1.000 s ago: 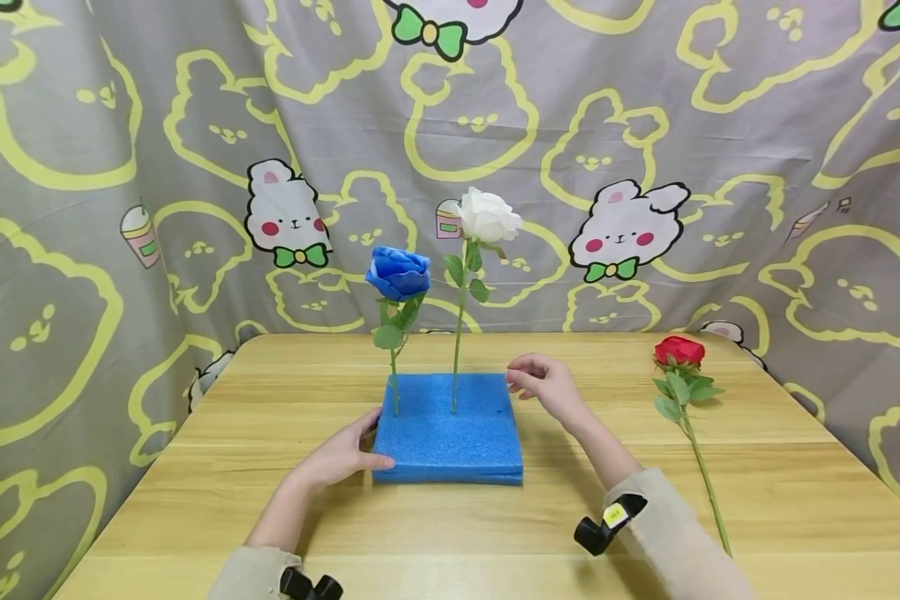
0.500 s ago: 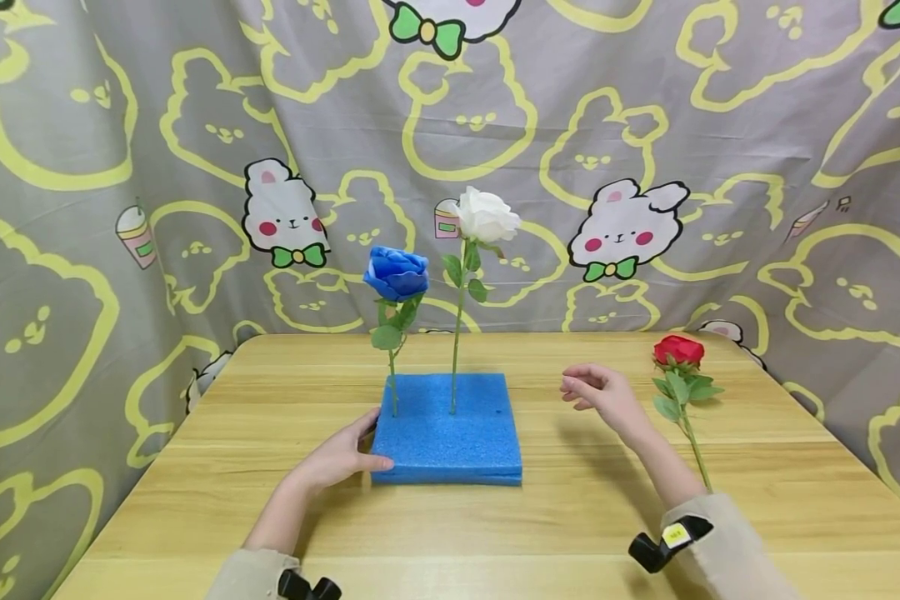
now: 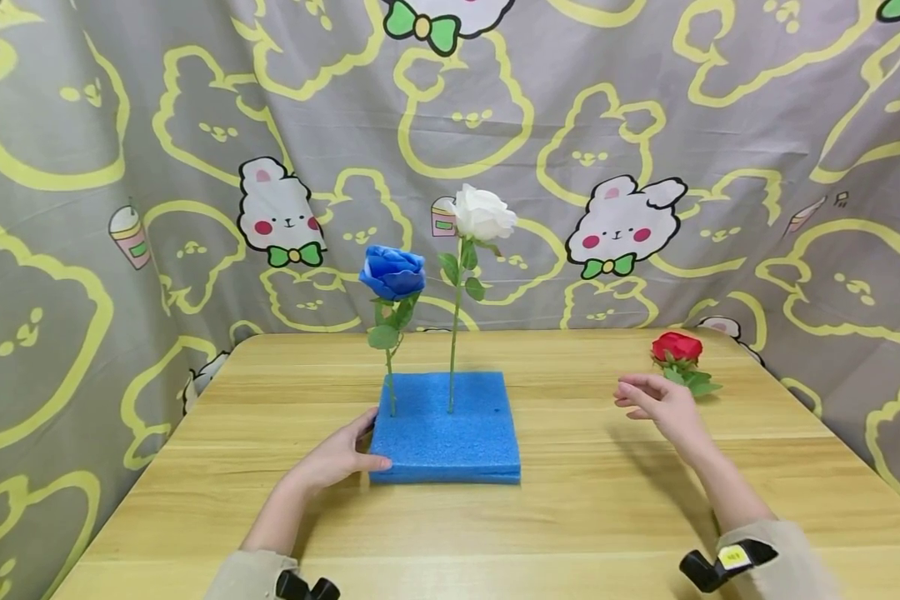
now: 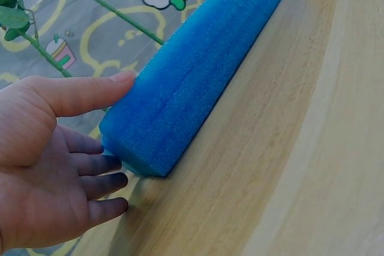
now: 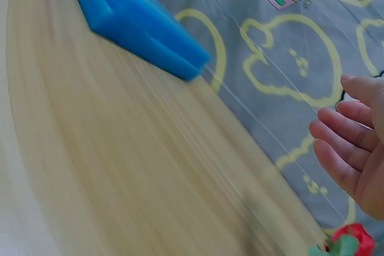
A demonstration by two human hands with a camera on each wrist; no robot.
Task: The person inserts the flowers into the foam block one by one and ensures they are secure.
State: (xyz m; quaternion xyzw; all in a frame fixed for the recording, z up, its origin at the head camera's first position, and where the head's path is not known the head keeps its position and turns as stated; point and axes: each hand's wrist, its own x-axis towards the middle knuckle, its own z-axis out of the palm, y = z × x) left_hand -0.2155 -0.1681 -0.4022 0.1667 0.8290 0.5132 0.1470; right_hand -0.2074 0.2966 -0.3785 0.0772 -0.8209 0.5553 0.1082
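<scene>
A blue foam block [image 3: 446, 446] lies on the table with a blue rose [image 3: 393, 273] and a white rose [image 3: 483, 213] upright in it. My left hand [image 3: 330, 457] rests against its left side, thumb on the top near the front edge. The left wrist view shows the thumb and fingers of that hand [image 4: 42, 160] extended beside the end of the foam [image 4: 174, 94]. Empty and loosely bent, my right hand [image 3: 667, 412] hovers at the right, just in front of the red rose [image 3: 677, 347], whose stem is mostly hidden by hand and arm.
The wooden table [image 3: 570, 508] reaches back to a patterned grey curtain [image 3: 525, 108]. A small dark hole [image 3: 497, 410] shows in the foam's top, right of the white rose. In the right wrist view the red rose [image 5: 355, 238] appears at the bottom right corner.
My right hand has moved right, from beside the foam block to near the red rose, and covers part of its stem. The left hand stays at the block.
</scene>
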